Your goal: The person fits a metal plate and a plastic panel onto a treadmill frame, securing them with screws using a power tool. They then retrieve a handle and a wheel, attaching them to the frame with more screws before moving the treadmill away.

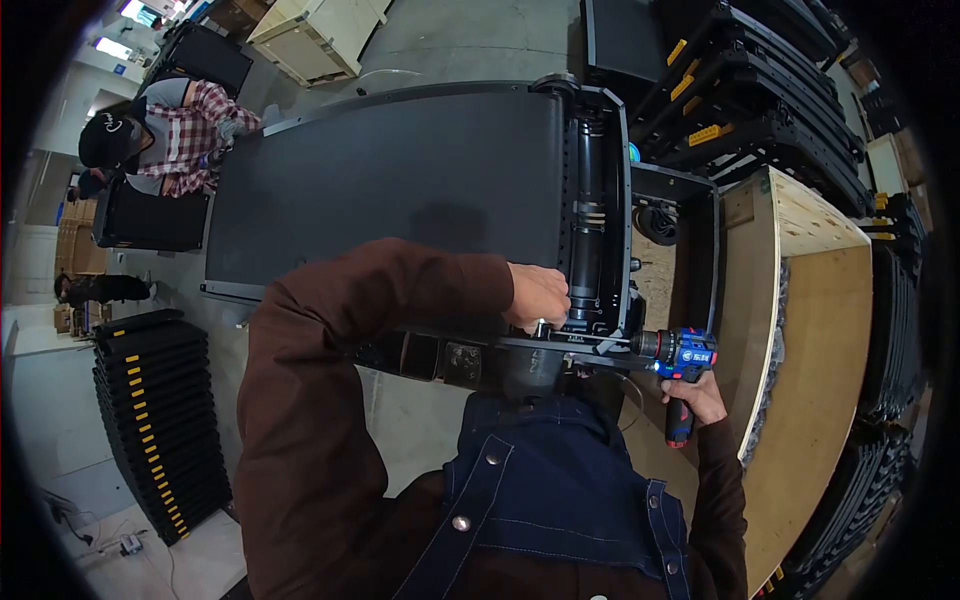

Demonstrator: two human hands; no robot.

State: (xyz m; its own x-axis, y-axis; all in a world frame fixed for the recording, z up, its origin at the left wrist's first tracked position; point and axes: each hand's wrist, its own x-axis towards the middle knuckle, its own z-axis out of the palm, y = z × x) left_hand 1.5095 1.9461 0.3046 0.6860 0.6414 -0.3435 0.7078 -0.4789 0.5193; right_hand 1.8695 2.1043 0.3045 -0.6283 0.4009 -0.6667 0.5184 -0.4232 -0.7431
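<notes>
My right hand (702,400) is wrapped round the handle of a blue and black cordless drill (692,352). The drill lies level at the near right corner of a long black machine, and its long thin bit points left along the side frame (590,345). My left hand (540,297) reaches over the near edge with its fingers curled down by a small silver part (541,328); what they pinch is hidden. Beside that hand lie the flat black belt (400,170) and a dark roller (590,210) across the machine's right end.
A co-worker in a checked shirt (190,135) stands at the belt's far left end. To my right are an open wooden crate (825,330) and stacked black frames (750,90). More black parts (150,420) are piled at left. A coiled black cable (657,224) lies beyond the roller.
</notes>
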